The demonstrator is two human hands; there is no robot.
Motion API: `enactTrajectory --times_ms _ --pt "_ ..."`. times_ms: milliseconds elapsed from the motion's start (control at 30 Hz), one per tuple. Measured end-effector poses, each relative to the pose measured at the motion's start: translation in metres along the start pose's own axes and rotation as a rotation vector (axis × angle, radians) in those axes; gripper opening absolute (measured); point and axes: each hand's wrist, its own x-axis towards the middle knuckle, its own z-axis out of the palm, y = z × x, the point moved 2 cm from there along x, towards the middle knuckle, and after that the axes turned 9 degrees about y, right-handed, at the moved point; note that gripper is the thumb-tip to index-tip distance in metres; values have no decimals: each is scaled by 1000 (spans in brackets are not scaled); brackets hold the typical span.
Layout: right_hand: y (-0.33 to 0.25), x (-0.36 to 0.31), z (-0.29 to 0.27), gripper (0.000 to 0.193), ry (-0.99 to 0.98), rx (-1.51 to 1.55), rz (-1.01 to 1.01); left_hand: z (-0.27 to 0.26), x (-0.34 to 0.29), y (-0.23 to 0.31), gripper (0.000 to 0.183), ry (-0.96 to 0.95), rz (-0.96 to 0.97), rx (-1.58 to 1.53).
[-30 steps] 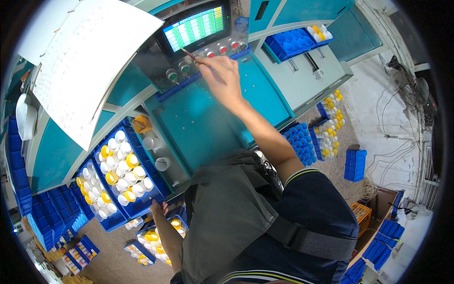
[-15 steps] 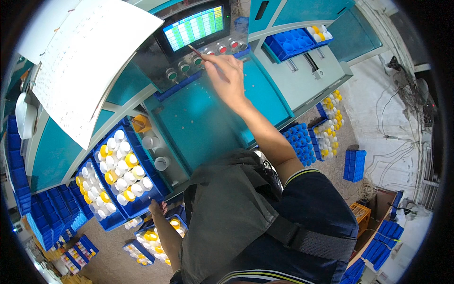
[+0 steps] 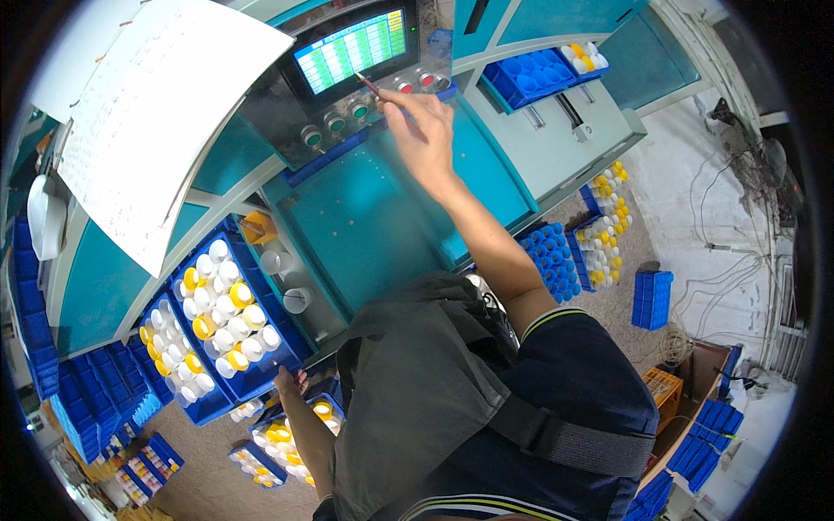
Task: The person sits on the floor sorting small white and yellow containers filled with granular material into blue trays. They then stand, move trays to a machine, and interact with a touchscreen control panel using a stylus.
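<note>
My right hand (image 3: 421,130) is raised over the control panel, pinching a slim dark red pen (image 3: 368,84). The pen's tip lies at the lower edge of the lit screen (image 3: 352,52), just above the row of round buttons (image 3: 359,111). Low on the left, my left hand (image 3: 291,380) has its fingers curled at the near corner of a blue tray (image 3: 282,334). The fingers are small and partly hidden. White and yellow cups (image 3: 233,304) fill this tray in rows.
Handwritten paper sheets (image 3: 165,104) hang at upper left. Under my right forearm is a teal work surface (image 3: 373,226) with small pale bits on it. A blue tray (image 3: 530,80) sits on the machine at right. More trays of blue cups (image 3: 552,260) and yellow-white cups (image 3: 599,243) stand on the floor.
My right hand has shifted slightly, and the pen's tip has moved up and right onto the screen's lower edge. The left hand stays at the tray's corner.
</note>
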Motion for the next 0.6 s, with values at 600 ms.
enactTrajectory --times_ms 600 --pt "11 9 -10 18 45 -25 -29 -2 6 -2 50 -26 1 -10"
